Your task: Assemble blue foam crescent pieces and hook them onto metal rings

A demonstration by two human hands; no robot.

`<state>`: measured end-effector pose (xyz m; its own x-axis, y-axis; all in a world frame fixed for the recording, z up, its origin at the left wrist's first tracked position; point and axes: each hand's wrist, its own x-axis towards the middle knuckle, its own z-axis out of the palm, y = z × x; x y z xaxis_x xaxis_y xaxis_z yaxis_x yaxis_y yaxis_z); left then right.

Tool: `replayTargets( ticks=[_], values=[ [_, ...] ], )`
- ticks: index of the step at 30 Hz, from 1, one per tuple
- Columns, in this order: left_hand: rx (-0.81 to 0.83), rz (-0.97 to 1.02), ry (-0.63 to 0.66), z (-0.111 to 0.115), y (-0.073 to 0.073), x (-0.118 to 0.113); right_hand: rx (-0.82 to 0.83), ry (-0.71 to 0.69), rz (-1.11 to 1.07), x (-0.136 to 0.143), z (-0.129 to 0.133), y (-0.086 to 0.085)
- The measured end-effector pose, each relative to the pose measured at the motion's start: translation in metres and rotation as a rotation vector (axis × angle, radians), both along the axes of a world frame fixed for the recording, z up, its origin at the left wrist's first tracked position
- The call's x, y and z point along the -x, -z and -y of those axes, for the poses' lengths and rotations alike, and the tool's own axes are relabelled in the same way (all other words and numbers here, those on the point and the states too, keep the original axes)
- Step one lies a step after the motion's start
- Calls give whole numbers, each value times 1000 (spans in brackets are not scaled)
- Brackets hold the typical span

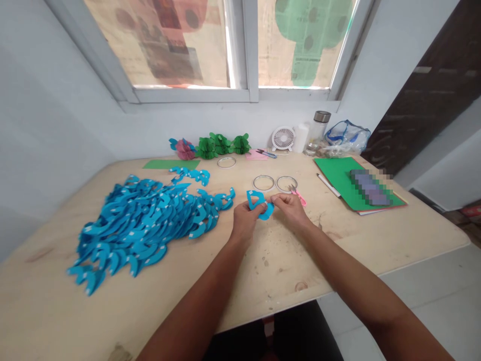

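A large pile of blue paper pieces [146, 215] covers much of the table [37, 301]; finished or waiting, I cannot tell. Far right of the pile, a clear bag [347, 138] holds indistinct contents, beside a capped bottle [317, 133] with unclear contents. Just right of the pile, the left hand [245, 220] pinches one blue cutout [266, 214] — the right hand [291, 208], fingertips nearly closed, meets its edge, grip unclear.

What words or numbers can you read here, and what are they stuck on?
None that I can read for sure.
Right window pane: tiny print, too blurred to read.
Dark phone: blurred over, so I can't tell.
Blue paper pile: little white squares, no letters that I can see.
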<state>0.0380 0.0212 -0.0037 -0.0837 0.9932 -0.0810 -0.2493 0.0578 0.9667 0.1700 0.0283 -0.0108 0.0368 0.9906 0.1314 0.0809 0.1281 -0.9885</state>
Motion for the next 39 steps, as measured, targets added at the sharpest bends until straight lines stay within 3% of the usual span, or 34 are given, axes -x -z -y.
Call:
replayTargets(
  ticks=[12, 18, 28, 33, 39],
  values=[
    [-10, -53, -42, -3, 2, 0, -288, 50, 396, 4, 8, -4],
    [-31, -32, -52, -3, 1, -1, -291, 72, 505, 5, 10, -5],
    [-54, -55, -42, -3, 3, 0, -264, 124, 527, 8, 13, -6],
    [-53, -85, -48, -3, 2, 1, -242, 172, 431, 3, 9, -7],
    [-50, -66, -8, -4, 8, 1, -129, 2, 243, -1, 4, -5]
  ],
)
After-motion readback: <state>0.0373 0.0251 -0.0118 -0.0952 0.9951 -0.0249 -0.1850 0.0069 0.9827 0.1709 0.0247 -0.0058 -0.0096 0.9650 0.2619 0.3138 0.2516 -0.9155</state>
